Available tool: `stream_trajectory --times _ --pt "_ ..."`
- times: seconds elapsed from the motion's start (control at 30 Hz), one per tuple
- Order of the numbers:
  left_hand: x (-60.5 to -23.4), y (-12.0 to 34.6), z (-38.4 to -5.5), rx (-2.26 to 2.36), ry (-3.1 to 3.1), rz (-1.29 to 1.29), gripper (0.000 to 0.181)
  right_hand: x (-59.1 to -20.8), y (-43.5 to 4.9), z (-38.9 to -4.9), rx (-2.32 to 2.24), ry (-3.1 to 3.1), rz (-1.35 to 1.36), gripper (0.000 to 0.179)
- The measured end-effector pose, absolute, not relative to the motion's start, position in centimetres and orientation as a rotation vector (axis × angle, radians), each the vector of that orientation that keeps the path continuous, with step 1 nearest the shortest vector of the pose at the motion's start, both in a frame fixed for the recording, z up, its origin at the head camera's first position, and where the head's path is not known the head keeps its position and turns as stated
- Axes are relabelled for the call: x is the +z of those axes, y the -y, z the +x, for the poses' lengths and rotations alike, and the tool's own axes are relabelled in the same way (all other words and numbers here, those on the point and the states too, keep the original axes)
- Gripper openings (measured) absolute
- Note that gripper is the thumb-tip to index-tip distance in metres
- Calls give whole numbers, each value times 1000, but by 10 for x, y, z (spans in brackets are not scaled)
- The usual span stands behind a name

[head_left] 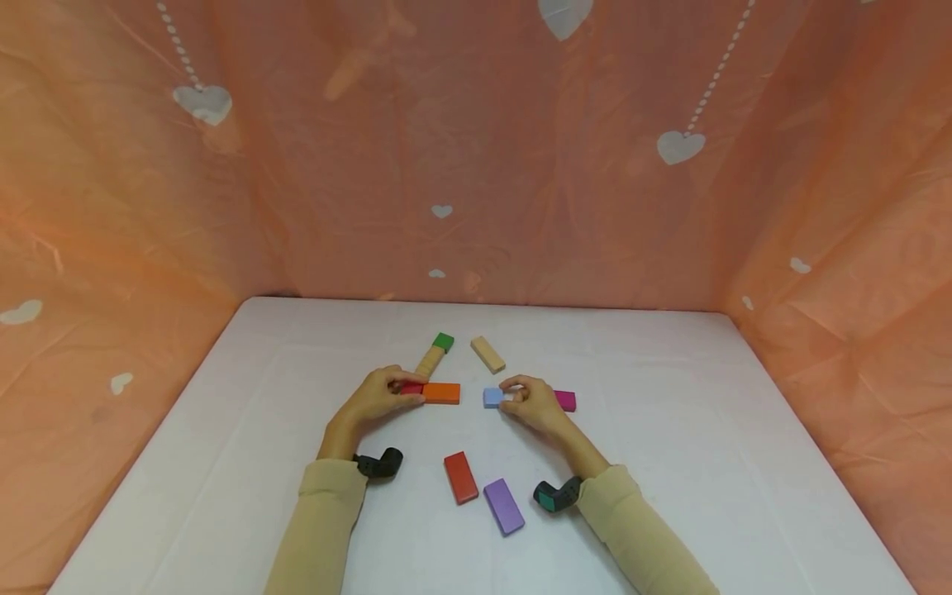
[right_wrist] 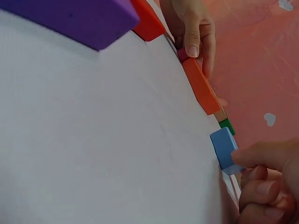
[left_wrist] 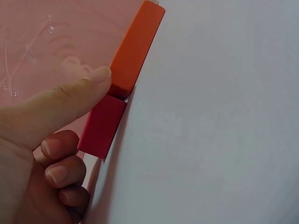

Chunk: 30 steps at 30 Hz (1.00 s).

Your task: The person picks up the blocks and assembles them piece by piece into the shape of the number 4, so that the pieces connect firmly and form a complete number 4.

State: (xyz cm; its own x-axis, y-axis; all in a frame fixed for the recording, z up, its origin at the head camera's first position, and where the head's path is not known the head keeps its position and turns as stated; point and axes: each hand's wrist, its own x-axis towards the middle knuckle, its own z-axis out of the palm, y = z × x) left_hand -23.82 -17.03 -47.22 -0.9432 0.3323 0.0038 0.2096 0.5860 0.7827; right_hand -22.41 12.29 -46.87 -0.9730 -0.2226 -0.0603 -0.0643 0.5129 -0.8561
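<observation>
My left hand (head_left: 378, 395) pinches an orange block (head_left: 443, 393) near its left end, thumb on the near side and index finger on the far side. A crimson block (left_wrist: 102, 126) lies end to end with it, partly under the fingers. My right hand (head_left: 539, 405) holds a light blue block (right_wrist: 224, 148) between thumb and fingers, a short gap to the right of the orange one. Partly hidden by the right hand, a magenta block (head_left: 565, 401) lies just beyond it.
Behind the left hand, a natural wood block (head_left: 430, 361) meets a green block (head_left: 443, 341). Another wood block (head_left: 487, 354) lies slanted at the back. Nearer, between the forearms, lie a red block (head_left: 461, 478) and a purple block (head_left: 504, 506) on the white table (head_left: 669, 397).
</observation>
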Motion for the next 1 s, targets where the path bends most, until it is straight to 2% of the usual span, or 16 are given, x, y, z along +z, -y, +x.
stream_trajectory --times 1.0 --pt "-471 168 -238 1268 -2688 501 33 -469 -117 -225 -1447 -2530 -239 28"
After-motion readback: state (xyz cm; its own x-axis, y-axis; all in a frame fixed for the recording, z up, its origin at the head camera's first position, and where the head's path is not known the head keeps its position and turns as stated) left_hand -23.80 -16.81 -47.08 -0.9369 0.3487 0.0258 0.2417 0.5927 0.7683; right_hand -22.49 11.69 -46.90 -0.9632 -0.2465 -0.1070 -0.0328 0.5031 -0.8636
